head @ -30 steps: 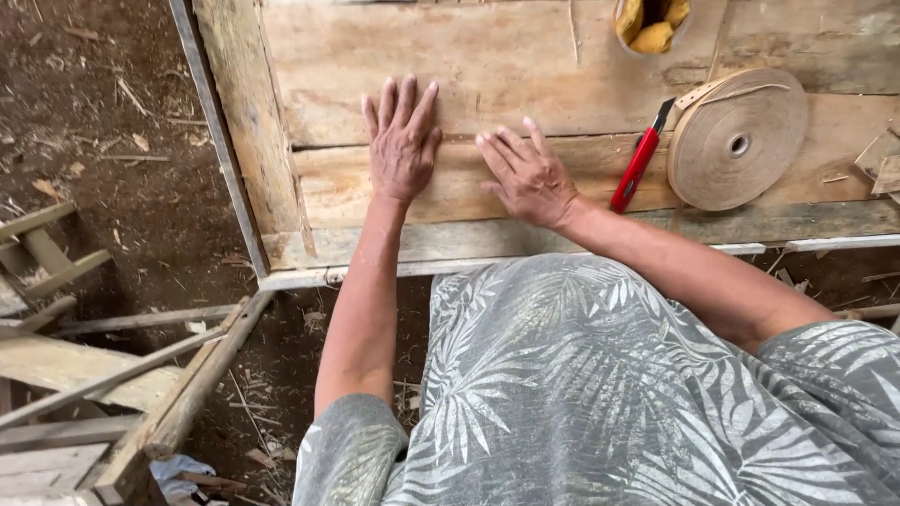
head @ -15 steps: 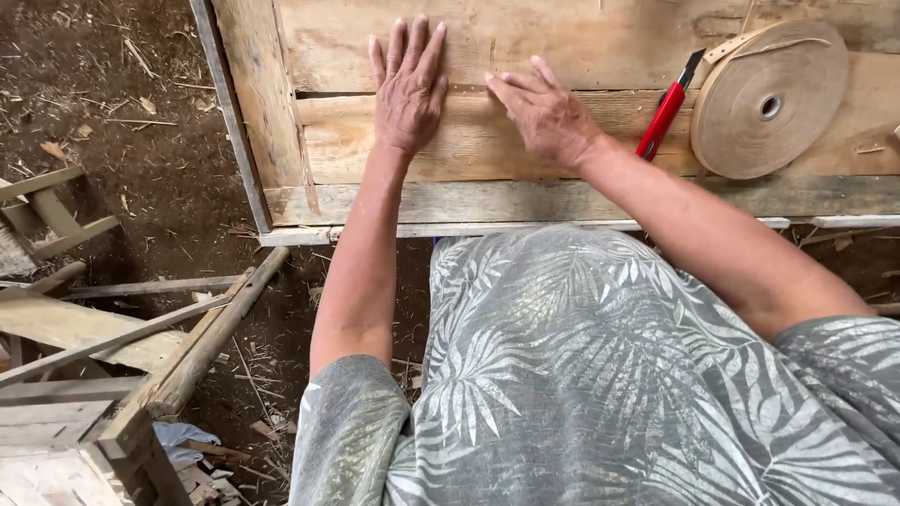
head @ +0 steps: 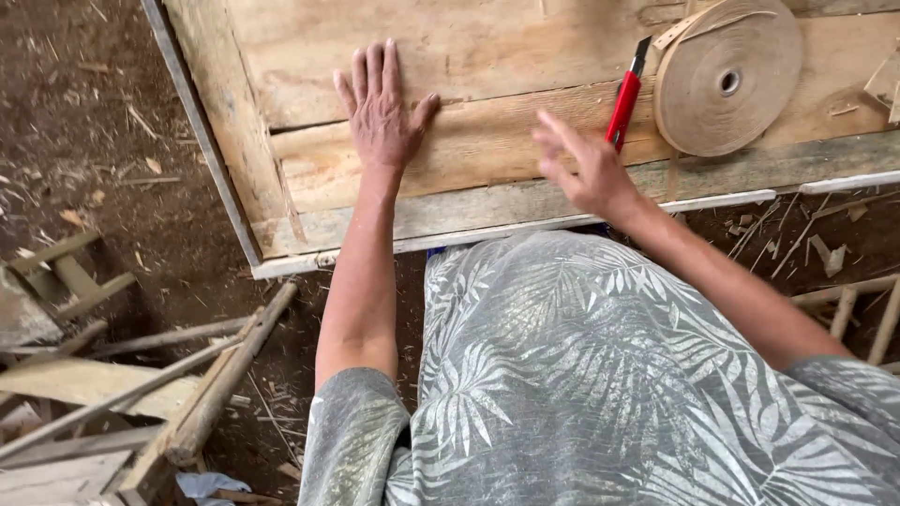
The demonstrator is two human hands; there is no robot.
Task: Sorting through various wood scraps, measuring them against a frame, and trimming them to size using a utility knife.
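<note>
Left hand flat on the boards, right one floating by the knife

Left hand [head: 382,111] lay spread, empty, on the rough pale wooden bench [head: 487,56] near its front edge. Right hand [head: 586,169], blurry, looked open and empty, just beside the red-handled utility knife [head: 626,98] — light, stiff, grab the handle — next to the tan tape roll [head: 727,77].

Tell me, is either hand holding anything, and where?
Nothing is held. The left hand lies flat, palm down, on the wooden board. The right hand is empty, fingers spread, just short of the red utility knife.
</note>
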